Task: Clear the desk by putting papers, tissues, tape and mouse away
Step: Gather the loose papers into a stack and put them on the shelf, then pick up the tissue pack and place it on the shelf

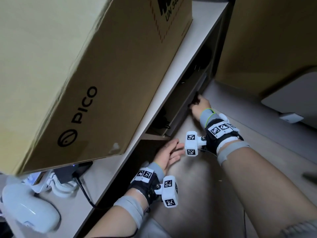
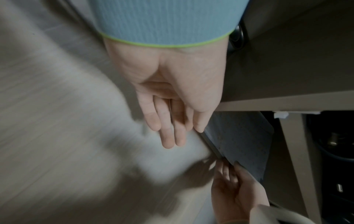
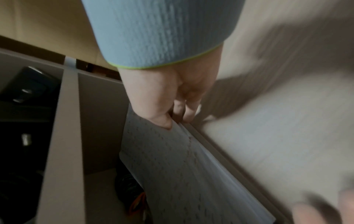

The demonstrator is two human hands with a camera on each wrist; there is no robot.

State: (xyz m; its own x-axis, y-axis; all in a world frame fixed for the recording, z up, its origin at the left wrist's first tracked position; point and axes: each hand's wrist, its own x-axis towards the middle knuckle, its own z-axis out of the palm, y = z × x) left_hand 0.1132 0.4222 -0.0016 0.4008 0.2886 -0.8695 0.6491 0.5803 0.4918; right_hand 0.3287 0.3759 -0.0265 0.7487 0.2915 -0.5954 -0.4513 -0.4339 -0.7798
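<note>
A stack of printed papers [image 3: 172, 159] stands on its long edge in the open shelf [image 1: 181, 93] under the desk [image 1: 171, 78]. My right hand [image 3: 176, 119] pinches the stack's near top corner, thumb on the printed face and fingers curled behind. In the head view the right hand [image 1: 193, 102] reaches into the shelf mouth, and the papers [image 1: 200, 83] show as a grey strip. My left hand [image 1: 178, 146] hovers open below the shelf front, holding nothing. In the left wrist view the left hand [image 2: 172, 136] has straight fingers beside the papers [image 2: 245, 144].
A large PICO cardboard box [image 1: 85, 74] sits on the desk and overhangs its edge. A white headset [image 1: 29, 212] and a black charger with cable [image 1: 72, 172] lie at the desk's near end. Dark items [image 1: 161, 119] sit in the shelf. Another cardboard box [image 1: 265, 40] stands right.
</note>
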